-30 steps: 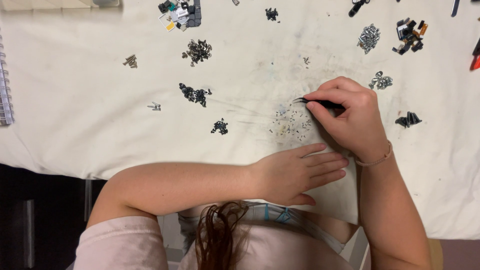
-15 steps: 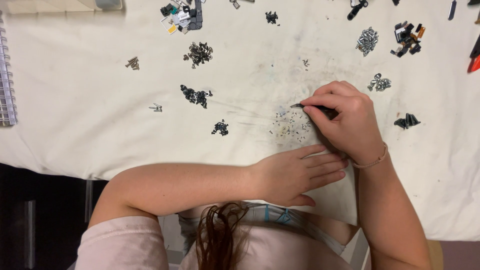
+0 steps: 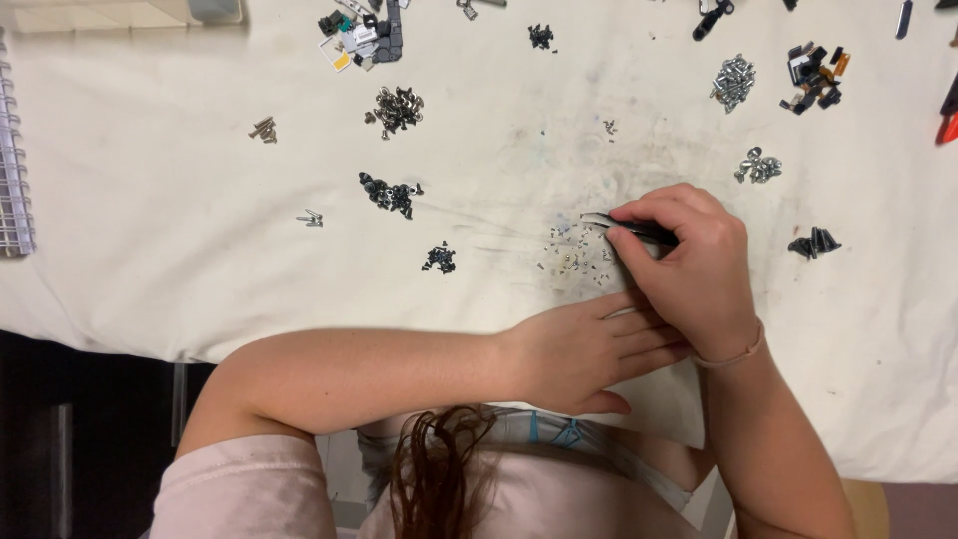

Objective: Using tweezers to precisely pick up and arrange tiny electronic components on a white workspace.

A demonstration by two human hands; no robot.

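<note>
My right hand (image 3: pixel 694 265) pinches black tweezers (image 3: pixel 619 226), whose tips point left over a scatter of tiny screws (image 3: pixel 581 252) on the stained white cloth (image 3: pixel 180 200). My left hand (image 3: pixel 589 349) lies flat and palm down on the cloth near the front edge, its fingers pointing right and partly under my right hand. It holds nothing.
Small sorted heaps lie around: black screws (image 3: pixel 389 193), a smaller black heap (image 3: pixel 439 258), dark brass parts (image 3: pixel 397 106), silver screws (image 3: pixel 734 80), silver bits (image 3: pixel 758 166), black parts (image 3: pixel 813 242). Mixed components (image 3: pixel 361 28) sit at the back. A spiral notebook (image 3: pixel 12 170) is far left.
My right hand with the tweezers has moved nearer to me, by a small amount, over the tiny screws. My left hand has stayed flat in place.
</note>
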